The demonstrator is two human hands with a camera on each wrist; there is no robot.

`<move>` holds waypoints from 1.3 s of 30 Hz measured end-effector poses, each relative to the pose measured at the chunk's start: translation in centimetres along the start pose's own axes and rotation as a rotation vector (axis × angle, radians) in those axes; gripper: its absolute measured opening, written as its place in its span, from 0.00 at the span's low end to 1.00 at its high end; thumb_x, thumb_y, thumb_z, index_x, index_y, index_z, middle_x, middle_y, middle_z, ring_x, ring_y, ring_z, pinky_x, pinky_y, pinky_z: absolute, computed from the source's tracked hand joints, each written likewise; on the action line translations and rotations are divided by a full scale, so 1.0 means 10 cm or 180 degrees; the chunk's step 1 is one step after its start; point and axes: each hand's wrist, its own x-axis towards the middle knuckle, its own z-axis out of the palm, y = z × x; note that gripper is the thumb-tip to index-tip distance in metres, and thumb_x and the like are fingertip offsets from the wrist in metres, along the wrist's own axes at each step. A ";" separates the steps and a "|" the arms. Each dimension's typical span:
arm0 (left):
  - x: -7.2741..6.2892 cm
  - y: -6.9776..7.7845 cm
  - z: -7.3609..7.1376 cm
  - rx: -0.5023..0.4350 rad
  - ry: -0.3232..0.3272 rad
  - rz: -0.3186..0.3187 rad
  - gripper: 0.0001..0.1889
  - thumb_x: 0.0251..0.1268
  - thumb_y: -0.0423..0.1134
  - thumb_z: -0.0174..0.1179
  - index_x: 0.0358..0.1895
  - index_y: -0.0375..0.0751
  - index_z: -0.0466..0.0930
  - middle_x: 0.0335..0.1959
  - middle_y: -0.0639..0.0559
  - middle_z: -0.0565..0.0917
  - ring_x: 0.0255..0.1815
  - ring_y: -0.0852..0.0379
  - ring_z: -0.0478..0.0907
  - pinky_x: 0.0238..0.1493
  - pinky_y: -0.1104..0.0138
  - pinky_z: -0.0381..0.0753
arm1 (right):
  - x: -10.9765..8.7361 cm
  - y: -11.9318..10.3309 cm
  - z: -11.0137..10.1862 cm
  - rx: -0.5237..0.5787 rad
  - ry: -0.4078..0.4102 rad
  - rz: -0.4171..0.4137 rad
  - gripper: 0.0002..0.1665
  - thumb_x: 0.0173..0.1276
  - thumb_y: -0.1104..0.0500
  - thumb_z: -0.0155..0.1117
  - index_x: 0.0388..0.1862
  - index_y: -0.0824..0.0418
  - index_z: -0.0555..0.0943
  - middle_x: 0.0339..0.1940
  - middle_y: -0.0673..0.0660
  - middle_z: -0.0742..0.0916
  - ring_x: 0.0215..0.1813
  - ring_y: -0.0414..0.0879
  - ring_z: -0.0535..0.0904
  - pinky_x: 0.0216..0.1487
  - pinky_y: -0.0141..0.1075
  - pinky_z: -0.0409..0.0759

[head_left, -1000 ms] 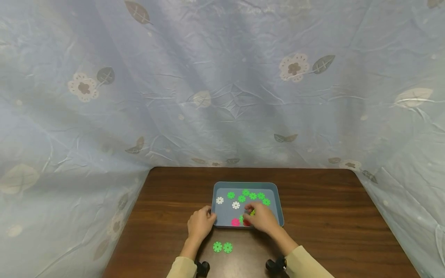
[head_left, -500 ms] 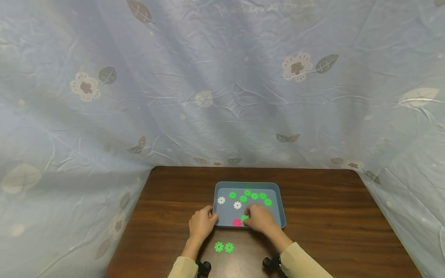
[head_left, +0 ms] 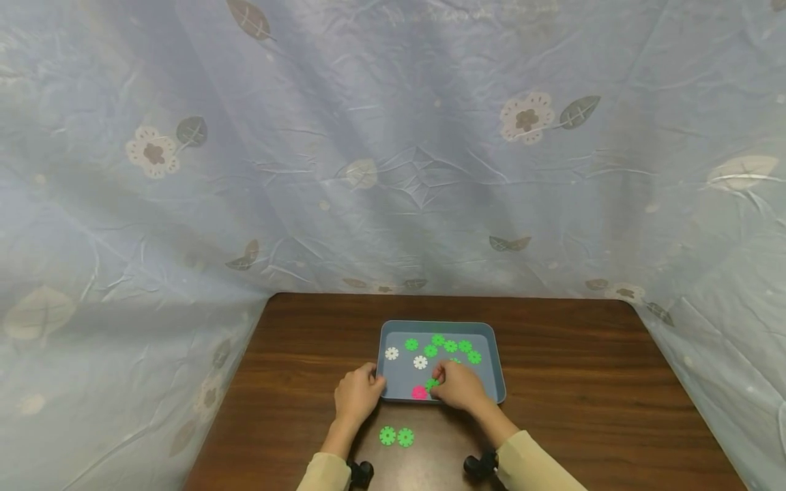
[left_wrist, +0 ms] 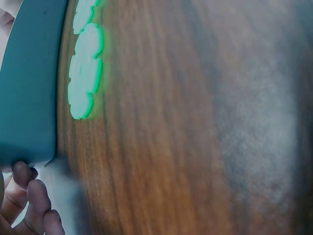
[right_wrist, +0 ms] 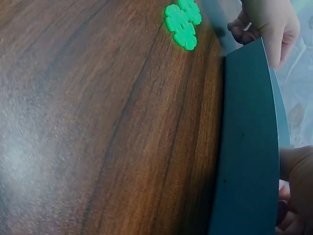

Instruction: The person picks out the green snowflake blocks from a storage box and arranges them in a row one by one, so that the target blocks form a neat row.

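A shallow blue-grey tray [head_left: 399,378] holds several green, white and pink notched plastic discs. My left hand [head_left: 357,394] grips the tray's near left corner; in the right wrist view that hand [right_wrist: 274,24] has its thumb side over the rim and other fingers curled outside. Inside the tray, near its front wall, is my right hand [head_left: 459,385], fingers bent downward. A green disc [head_left: 432,384] lies at its fingertips, beside a pink disc [head_left: 419,392]. Whether the fingers pinch a disc cannot be seen; in the right wrist view the tray wall [right_wrist: 249,147] hides the fingertips of this hand [right_wrist: 298,188].
Two green discs [head_left: 396,436] lie side by side on the brown wooden table [head_left: 571,382] in front of the tray. White discs [head_left: 420,362] and more green discs [head_left: 451,346] sit farther back in the tray. A patterned curtain [head_left: 393,170] surrounds the table.
My right hand has drawn slightly nearer the tray's front left, its fingers closer together, covering red and yellow-green discs seen earlier. The left hand stays at the tray's corner.
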 end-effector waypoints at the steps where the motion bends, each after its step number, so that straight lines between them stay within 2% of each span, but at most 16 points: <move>1: 0.00 0.00 0.00 0.0000 0.0004 0.0010 0.13 0.58 0.42 0.63 0.44 0.42 0.89 0.16 0.63 0.72 0.17 0.60 0.68 0.21 0.59 0.69 | 0.00 0.01 0.00 0.0083 0.0008 0.0004 0.14 0.54 0.60 0.79 0.32 0.56 0.79 0.24 0.46 0.78 0.26 0.41 0.73 0.30 0.39 0.72; 12: 0.01 -0.01 0.01 0.0028 -0.0006 0.0050 0.13 0.57 0.41 0.64 0.43 0.42 0.89 0.16 0.63 0.72 0.17 0.60 0.69 0.20 0.60 0.69 | -0.06 0.04 -0.03 0.0688 0.0374 0.0063 0.08 0.62 0.59 0.76 0.36 0.55 0.83 0.29 0.45 0.83 0.32 0.40 0.76 0.38 0.40 0.75; 16: 0.02 -0.01 0.00 0.0022 0.0017 0.0052 0.12 0.57 0.41 0.64 0.43 0.42 0.89 0.16 0.62 0.72 0.18 0.60 0.69 0.21 0.60 0.69 | -0.14 0.00 -0.07 0.0962 0.0451 0.0014 0.08 0.63 0.60 0.76 0.37 0.56 0.84 0.29 0.46 0.84 0.26 0.42 0.78 0.33 0.36 0.76; 19: 0.02 -0.02 0.01 0.0043 0.0009 0.0045 0.12 0.58 0.41 0.64 0.43 0.42 0.89 0.16 0.62 0.72 0.18 0.60 0.68 0.21 0.60 0.69 | -0.23 -0.03 -0.07 0.1036 0.0477 -0.0092 0.07 0.63 0.59 0.76 0.37 0.54 0.84 0.29 0.45 0.84 0.22 0.41 0.77 0.27 0.34 0.75; 25: 0.01 -0.02 0.01 0.0056 -0.0017 0.0036 0.12 0.58 0.41 0.63 0.44 0.42 0.89 0.16 0.62 0.71 0.18 0.59 0.68 0.21 0.60 0.69 | -0.46 -0.09 0.00 0.0962 0.0324 -0.0198 0.07 0.65 0.55 0.75 0.37 0.50 0.84 0.28 0.41 0.84 0.28 0.36 0.76 0.31 0.33 0.74; 31: 0.01 -0.02 0.02 0.0037 0.0005 0.0057 0.13 0.58 0.41 0.63 0.43 0.42 0.89 0.16 0.62 0.71 0.17 0.60 0.68 0.20 0.61 0.68 | -0.63 -0.10 0.10 0.0986 0.0081 -0.0251 0.07 0.65 0.55 0.75 0.37 0.49 0.84 0.29 0.41 0.84 0.23 0.36 0.71 0.25 0.33 0.70; 39: 0.00 -0.02 0.02 0.0003 0.0025 0.0083 0.13 0.58 0.40 0.63 0.43 0.41 0.89 0.15 0.62 0.71 0.17 0.60 0.67 0.19 0.61 0.67 | -0.75 -0.04 0.29 0.0917 -0.0071 -0.0274 0.07 0.63 0.55 0.75 0.36 0.48 0.83 0.28 0.39 0.84 0.26 0.35 0.76 0.30 0.33 0.73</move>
